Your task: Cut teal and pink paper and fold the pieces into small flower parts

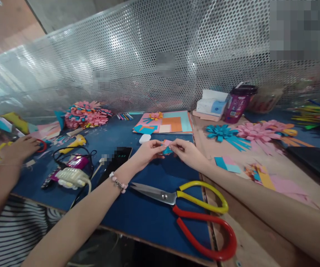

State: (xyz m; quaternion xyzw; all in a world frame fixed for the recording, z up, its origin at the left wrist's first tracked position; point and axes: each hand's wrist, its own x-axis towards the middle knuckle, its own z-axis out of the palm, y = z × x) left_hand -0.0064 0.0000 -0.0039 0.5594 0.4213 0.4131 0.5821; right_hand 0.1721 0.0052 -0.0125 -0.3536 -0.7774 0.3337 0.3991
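Note:
Between both hands is a small piece of paper (166, 149) in blue, pink and orange. My left hand (150, 151) pinches its left side between thumb and fingers. On the other side, my right hand (184, 151) grips the right edge with its fingertips. Large scissors (164, 196) with one yellow and one red handle lie opened on the blue tabletop, nearer to me than the hands. Just behind my left hand sits a white rounded case (144, 138). Stacked coloured paper sheets (173, 124) lie beyond the hands, with cut pieces and an orange paper flower on top.
At left, a co-worker's hand (23, 148) holds scissors beside a yellow glue gun (76, 142), cables and a phone (119, 159). A pink paper-flower pile (87, 114) stands behind. To the right are blue and pink paper flowers (222, 132), a purple cup (237, 105) and a tissue pack (211, 105).

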